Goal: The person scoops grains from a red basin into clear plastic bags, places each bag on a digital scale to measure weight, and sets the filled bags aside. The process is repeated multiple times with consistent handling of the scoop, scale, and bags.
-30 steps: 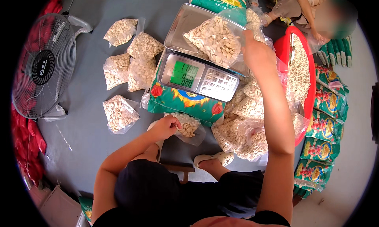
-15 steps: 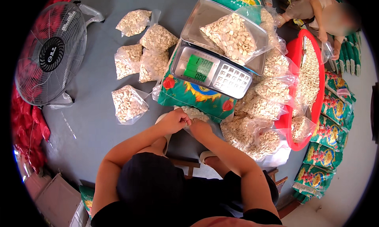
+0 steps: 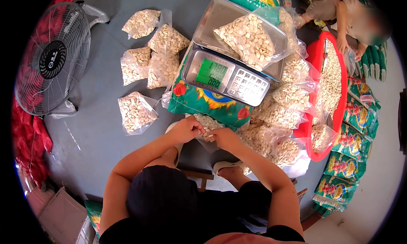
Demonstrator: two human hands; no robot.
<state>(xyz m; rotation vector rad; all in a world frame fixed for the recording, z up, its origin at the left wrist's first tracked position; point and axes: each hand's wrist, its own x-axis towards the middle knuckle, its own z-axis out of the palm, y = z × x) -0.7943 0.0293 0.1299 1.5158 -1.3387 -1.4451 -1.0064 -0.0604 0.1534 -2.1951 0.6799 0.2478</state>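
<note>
Between my hands, on the floor below the scale, sits a clear plastic bag of pale pumpkin seeds with its mouth toward me. My left hand is closed, its fingers pinching the bag's left edge. Fingertips of my right hand pinch the opposite edge. Just beyond them a digital scale rests on a green printed sack. Its steel tray carries another full bag of seeds, lying tilted.
Several filled bags lie on the grey floor at left, beside a standing fan. More bags are heaped right of the scale against a red tub of seeds. A co-worker handles a plastic bag at far right, near stacked green sacks.
My right hand has shifted slightly right, away from the left, so the hands are farther apart and more of the bag's seeds show between them.
</note>
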